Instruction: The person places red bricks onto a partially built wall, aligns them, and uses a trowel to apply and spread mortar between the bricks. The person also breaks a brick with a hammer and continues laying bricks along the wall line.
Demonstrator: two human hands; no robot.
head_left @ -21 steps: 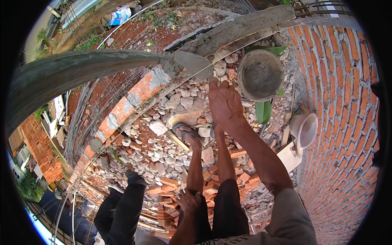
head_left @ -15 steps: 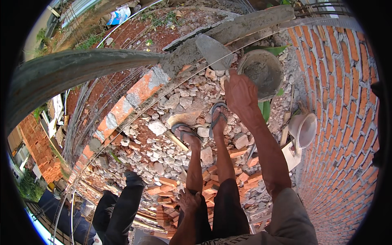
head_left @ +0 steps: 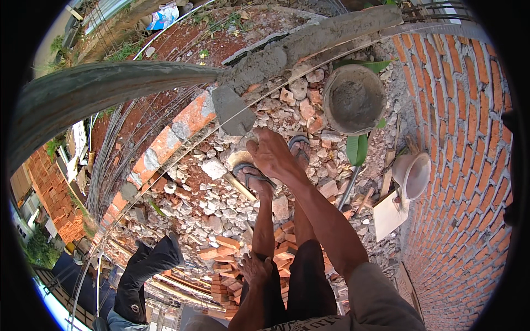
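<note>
My right hand (head_left: 270, 154) is closed round the handle of a mortar-coated trowel (head_left: 233, 110), whose blade is against the near side of the low brick wall (head_left: 187, 122), at the foot of a grey concrete post (head_left: 116, 83). Wet mortar (head_left: 259, 71) coats the wall's top to the right of it, and a taut string runs along the wall. A round bucket of mortar (head_left: 353, 99) stands to the upper right of my hand. My left hand (head_left: 255, 271) lies open on my left knee, holding nothing that I can see.
My sandalled feet (head_left: 254, 179) are on rubble and broken bricks (head_left: 226, 245). A tall brick wall (head_left: 464, 165) rises at the right, beside a pale tub (head_left: 409, 175) and a board (head_left: 389, 218). Steel rods (head_left: 102, 171) lie left. A co-worker's dark-trousered legs (head_left: 141, 276) show at lower left.
My right hand and trowel swung right toward the bucket, then moved left and down to the low wall by the post. The co-worker's legs have shifted. My left hand stays on my knee.
</note>
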